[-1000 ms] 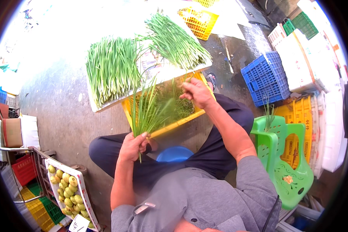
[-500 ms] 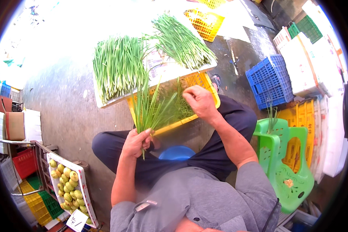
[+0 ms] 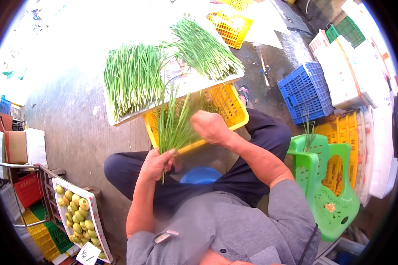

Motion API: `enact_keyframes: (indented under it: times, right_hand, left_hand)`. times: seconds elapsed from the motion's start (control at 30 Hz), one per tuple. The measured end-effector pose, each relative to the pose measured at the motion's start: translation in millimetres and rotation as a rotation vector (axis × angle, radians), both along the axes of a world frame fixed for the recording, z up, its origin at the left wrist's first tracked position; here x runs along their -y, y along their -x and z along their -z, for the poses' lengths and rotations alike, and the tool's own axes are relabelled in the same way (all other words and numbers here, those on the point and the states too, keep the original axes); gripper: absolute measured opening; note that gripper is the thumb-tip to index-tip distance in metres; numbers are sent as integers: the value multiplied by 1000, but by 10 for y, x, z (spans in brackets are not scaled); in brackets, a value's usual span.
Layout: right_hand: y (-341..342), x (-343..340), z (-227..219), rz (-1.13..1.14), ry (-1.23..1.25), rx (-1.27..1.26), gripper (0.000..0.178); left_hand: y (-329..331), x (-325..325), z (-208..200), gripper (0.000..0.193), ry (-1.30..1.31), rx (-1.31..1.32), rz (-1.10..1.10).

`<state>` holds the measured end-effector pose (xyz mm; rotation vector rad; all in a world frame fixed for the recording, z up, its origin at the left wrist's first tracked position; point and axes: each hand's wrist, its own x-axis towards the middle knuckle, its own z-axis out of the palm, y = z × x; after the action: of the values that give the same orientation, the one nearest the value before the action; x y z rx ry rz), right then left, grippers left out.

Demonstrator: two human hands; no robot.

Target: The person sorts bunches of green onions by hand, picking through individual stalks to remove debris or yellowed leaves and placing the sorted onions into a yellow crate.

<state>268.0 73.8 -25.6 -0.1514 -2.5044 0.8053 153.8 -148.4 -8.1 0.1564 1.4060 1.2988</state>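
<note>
My left hand (image 3: 157,164) is closed round the lower ends of a small bunch of green chives (image 3: 172,128), whose leaves fan upward and away from me. Just right of the leaves, my right hand (image 3: 211,127) is curled with its fingers pressed together; whatever they may pinch is hidden. Both hands are at the near side of a yellow plastic crate (image 3: 238,110), which has loose green scraps inside. Across the crate's far part lies a white tray (image 3: 174,70). It carries a left chive pile (image 3: 132,79) and a right chive pile (image 3: 205,51).
A blue stool (image 3: 201,176) shows between my legs. To the right stand a green plastic chair (image 3: 327,194) and a blue crate (image 3: 307,92). A tray of round green fruit (image 3: 79,216) is at lower left. Another yellow crate (image 3: 230,28) sits at the back.
My right hand has moved left and slightly nearer, to the chive leaves, with its fingers more curled. My left hand still holds the bunch in nearly the same place.
</note>
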Motion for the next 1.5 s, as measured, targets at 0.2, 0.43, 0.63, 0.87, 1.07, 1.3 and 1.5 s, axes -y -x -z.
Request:
enact_keyframes:
  times: [0.2,0.43,0.63,0.87,1.07,1.3,1.5]
  right_hand:
    - [-129,-203,128,312,959,17,17]
    - [-181,-244,316,309,305,399,34]
    - [263,-469,355,442,530,241,32]
    - [345,-280,69,396,736,201,31]
    - [67,44,120,309,819,221,26]
    - [-108,200,155,349,944,259,28]
    - [-213,227,322,410,883,346,30]
  left_hand:
    - [17,82,-6,16,-116,31,-90]
    - [207,-56,-131,24,-591,159,-286]
    - [308,-388,-207,15,-637,204,-311]
    - [298,-402,52,6,-562,186,-341]
    - [294,-423,67,6,-522,197,-354]
    - [244,-495,134,8,-445,190,-367]
    - [211,-567,145,10,-434,196,-364]
